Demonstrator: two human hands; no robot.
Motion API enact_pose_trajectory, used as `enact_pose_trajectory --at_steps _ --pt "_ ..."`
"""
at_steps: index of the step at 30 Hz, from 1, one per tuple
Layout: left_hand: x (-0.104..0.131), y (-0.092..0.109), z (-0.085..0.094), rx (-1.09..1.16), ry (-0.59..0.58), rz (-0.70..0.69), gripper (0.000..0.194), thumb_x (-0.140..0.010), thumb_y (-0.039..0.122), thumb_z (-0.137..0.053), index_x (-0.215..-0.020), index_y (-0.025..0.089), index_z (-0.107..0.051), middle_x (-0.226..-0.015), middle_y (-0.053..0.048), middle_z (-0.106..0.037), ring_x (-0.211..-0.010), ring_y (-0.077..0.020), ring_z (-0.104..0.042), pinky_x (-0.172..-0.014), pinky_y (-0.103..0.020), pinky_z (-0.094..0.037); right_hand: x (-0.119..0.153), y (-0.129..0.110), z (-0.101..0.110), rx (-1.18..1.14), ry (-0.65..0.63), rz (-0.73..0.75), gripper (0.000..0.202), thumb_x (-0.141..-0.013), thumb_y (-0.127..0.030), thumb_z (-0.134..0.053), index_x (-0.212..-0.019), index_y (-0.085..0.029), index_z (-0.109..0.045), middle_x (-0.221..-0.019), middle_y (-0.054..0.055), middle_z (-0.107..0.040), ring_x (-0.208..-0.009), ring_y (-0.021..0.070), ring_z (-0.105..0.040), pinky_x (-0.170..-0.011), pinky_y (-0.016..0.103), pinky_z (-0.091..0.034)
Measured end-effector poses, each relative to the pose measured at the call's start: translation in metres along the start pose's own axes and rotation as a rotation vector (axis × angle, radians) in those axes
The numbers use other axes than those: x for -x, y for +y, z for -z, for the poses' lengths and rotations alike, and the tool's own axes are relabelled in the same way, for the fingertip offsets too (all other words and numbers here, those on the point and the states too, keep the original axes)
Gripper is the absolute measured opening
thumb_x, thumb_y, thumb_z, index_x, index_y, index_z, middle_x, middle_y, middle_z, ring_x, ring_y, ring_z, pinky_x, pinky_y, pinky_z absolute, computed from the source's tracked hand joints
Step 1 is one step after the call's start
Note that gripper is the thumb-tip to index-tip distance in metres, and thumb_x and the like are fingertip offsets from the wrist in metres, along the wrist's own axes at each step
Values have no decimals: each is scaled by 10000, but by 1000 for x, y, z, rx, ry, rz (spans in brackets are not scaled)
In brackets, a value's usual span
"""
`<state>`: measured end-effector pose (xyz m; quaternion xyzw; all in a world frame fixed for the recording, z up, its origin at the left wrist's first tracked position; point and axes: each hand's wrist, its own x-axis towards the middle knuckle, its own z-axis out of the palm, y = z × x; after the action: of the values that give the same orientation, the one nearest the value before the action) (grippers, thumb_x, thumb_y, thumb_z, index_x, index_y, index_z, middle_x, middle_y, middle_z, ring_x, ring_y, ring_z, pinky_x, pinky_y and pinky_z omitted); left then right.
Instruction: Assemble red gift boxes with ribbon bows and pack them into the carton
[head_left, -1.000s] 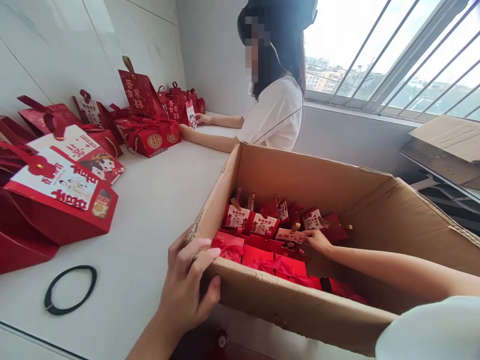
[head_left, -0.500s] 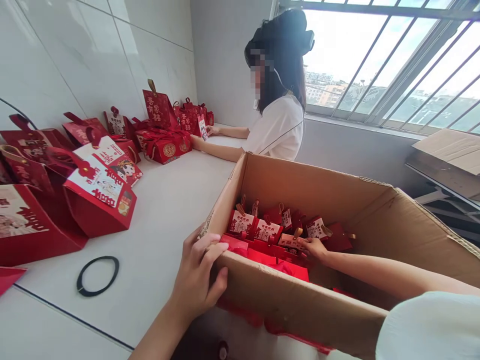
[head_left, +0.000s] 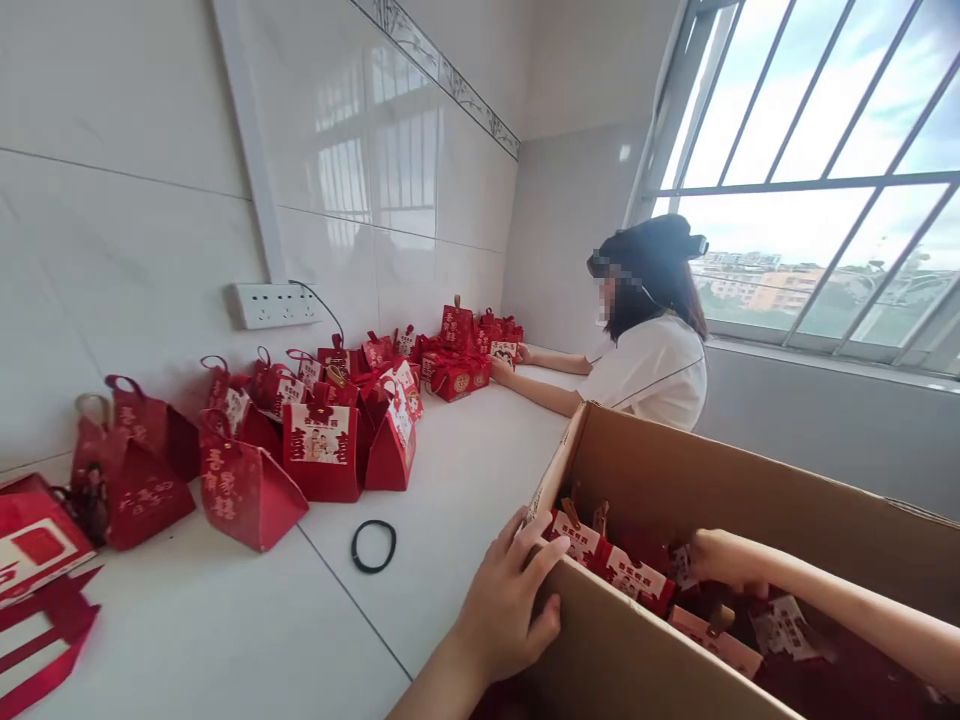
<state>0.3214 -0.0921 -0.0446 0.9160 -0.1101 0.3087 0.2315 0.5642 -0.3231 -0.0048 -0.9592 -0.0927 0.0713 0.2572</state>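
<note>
As the left hand [head_left: 510, 605] clasps the rim of the carton [head_left: 615, 645], thumb outside, the right hand [head_left: 721, 560] is down inside, fingers beside a box [head_left: 680, 567]; whether it grips it cannot be told. More red boxes [head_left: 636, 577] lie in the carton. Others line the desk [head_left: 469, 450] near a black band [head_left: 364, 568], a co-worker [head_left: 651, 370] handling one.

Perhaps a home, tiled wall [head_left: 150, 240] (with sockets [head_left: 279, 306]), barred window [head_left: 810, 184]

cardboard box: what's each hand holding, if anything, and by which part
Left hand holds the cardboard box by its near left corner. Right hand at a red gift box; hold unclear.
</note>
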Motion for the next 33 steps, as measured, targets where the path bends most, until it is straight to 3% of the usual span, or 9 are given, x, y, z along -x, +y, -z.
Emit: enact_pose_trajectory --at_steps 3,7,10,12,16,21,26,29,33 --pt "9 -5 8 -27 -115 22 672 -778 121 -469 -1406 267 -277 -1526 -76 -246 -1409 -298 -198 -1066 -495 -369 1 -61 5 283 -66 230 304 -605 -78 -734 -444 -184 -499 -632 93 -608 -769 322 -648 -660 399 -454" --pt "24 -1 26 -19 -239 226 774 -742 131 -502 -1447 265 -212 -1551 -64 -156 -1424 -304 -123 -1090 -537 -307 20 -141 8 485 -4 531 81 -777 -204 -587 -731 -143 -613 -976 169 -636 -962 350 -605 -762 408 -417" --pt "41 6 43 78 -277 382 861 -713 184 -553 -1468 238 -142 -1554 -75 -123 -1424 -296 -125 -1111 -537 -272 44 -191 4 545 23 699 198 -851 -245 -482 -920 -120 -620 -1101 184 -602 -997 325 -589 -784 386 -412" --pt "57 8 58 102 -254 446 832 -720 175 -537 -1462 242 -166 -1547 -70 -170 -1421 -278 -153 -1119 -528 -266 64 -218 -4 558 17 795 236 -869 -281 -464 -972 -134 -618 -1126 162 -600 -997 309 -590 -790 375 -415" --pt "105 8 92 -4 -90 518 695 -746 136 -504 -1404 247 -310 -1483 -79 -348 -1385 -257 -282 -1106 -502 -317 102 -260 -37 552 -36 952 251 -871 -334 -486 -955 -159 -644 -1071 135 -635 -974 292 -606 -786 355 -423" --pt "158 11 126 -170 96 539 498 -750 100 -487 -1225 249 -513 -1287 -67 -549 -1271 -255 -453 -1017 -481 -448 127 -311 -89 479 -104 951 401 -883 -464 -456 -823 -130 -670 -938 176 -677 -926 309 -633 -738 349 -445" --pt "167 15 139 -174 274 602 394 -777 92 -450 -1132 226 -558 -1173 -69 -578 -1122 -213 -557 -924 -433 -521 128 -352 -124 288 -58 817 468 -932 -487 -364 -935 -110 -641 -991 169 -665 -935 239 -632 -767 333 -461" --pt "163 15 139 -127 312 626 367 -767 105 -464 -1101 223 -561 -1155 -65 -582 -1103 -216 -560 -915 -434 -518 120 -359 -126 160 -49 743 382 -918 -459 -436 -926 -124 -620 -927 93 -667 -850 181 -631 -777 349 -473" --pt "158 13 139 54 415 782 278 -812 186 -443 -1064 209 -559 -1158 -74 -580 -1091 -223 -566 -901 -430 -501 109 -352 -104 -61 26 712 317 -898 -334 -414 -697 -149 -575 -785 111 -645 -858 230 -613 -764 328 -441"
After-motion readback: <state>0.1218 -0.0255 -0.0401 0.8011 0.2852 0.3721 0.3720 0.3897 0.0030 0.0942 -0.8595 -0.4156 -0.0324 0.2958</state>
